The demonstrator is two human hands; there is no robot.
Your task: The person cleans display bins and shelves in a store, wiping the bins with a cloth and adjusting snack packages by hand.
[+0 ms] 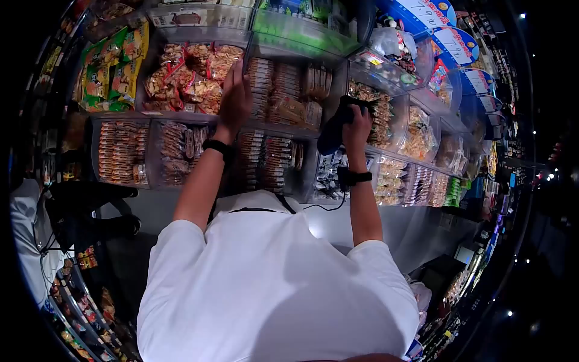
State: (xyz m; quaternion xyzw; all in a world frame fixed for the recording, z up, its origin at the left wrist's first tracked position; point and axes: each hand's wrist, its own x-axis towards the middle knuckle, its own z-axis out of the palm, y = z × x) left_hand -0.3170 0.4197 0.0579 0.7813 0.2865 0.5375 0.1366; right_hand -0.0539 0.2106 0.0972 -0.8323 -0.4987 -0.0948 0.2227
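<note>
My left hand is held edge-on with its fingers stretched out and nothing in it. It is over the divider between a bin of red-edged clear snack bags and a bin of stacked, wrapped brown snacks. Whether it touches the bags or the divider, I cannot tell. My right hand grips a dark blue cloth, bunched up and hanging to the left of the fingers. That cloth lies over the bin wall, beside small green-and-brown packets. Each wrist wears a black band.
Clear bins of packaged snacks run in rows before me. Green-and-yellow bags fill the upper left bin. Blue price signs stand at the upper right. Black straps and a dark bag are at the left, near a person's pale sleeve.
</note>
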